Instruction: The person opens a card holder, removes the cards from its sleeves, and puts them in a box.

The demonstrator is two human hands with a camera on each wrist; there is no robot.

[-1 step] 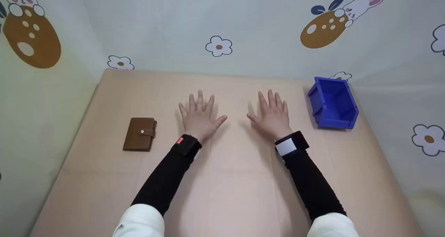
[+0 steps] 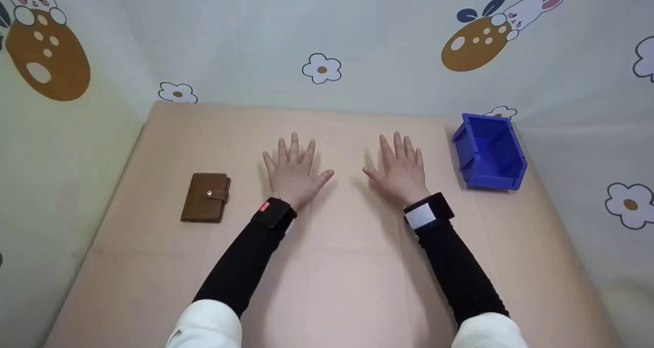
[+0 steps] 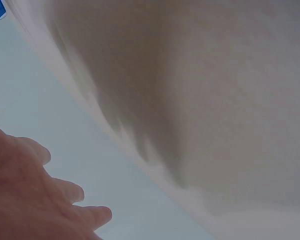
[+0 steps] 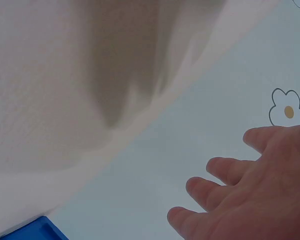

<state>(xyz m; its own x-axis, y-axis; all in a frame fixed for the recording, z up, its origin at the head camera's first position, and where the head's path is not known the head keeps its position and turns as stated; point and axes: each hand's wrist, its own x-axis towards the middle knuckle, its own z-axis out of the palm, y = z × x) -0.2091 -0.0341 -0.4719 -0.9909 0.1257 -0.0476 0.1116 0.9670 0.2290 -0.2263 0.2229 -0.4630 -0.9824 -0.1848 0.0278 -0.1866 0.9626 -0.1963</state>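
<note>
My left hand [image 2: 295, 179] is held palm down over the table, its fingers straight and spread, with nothing in it. To its left lies a brown wallet-like notebook [image 2: 196, 202], closed by a strap with a snap button. The right hand [image 2: 403, 177] mirrors the left, fingers spread and holding nothing. A blue plastic bin [image 2: 490, 179] stands to the right of that hand, near the table's back right corner. In the right wrist view, a corner of the blue bin [image 4: 34, 231] shows at the lower left. Shadows of both hands fall on the tabletop.
The table [image 2: 327, 286] has a pale beige covering. A white curtain-like wall [image 2: 255, 46] with printed flowers and rabbits rises behind the table and along both sides. Each wrist wears a black band [image 2: 274, 214] over a black sleeve.
</note>
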